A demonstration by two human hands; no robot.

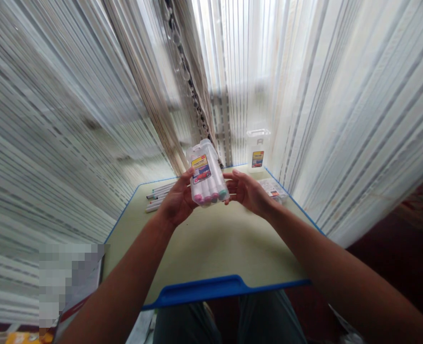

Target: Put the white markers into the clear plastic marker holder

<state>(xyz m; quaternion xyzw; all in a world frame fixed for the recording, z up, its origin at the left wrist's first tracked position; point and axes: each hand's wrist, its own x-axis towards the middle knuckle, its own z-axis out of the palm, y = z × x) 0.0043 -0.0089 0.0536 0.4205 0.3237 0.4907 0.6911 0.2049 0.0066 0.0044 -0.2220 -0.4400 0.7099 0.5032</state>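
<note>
A clear marker case (pixel 210 179) hangs tilted above the table (pixel 197 248), my left fingers (pixel 178 198) clamped on its side. My right fingers (pixel 238 187) spread loosely beside it; should my left grip slacken, the case could drop.

From my remote place, I saw the loose markers (pixel 157 195) lying together on the far left part of the desk (pixel 211 248). At its far right corner stood the upright case (pixel 257 150), and before it, a little to the right, the flat pack (pixel 274 190) lay on the desktop. Over the desk, in the left hand (pixel 178 200), I had the marker case (pixel 209 179) with markers inside. The string curtain (pixel 268 71) hung behind the desk, and the legs (pixel 186 325) were below its near edge.
</note>
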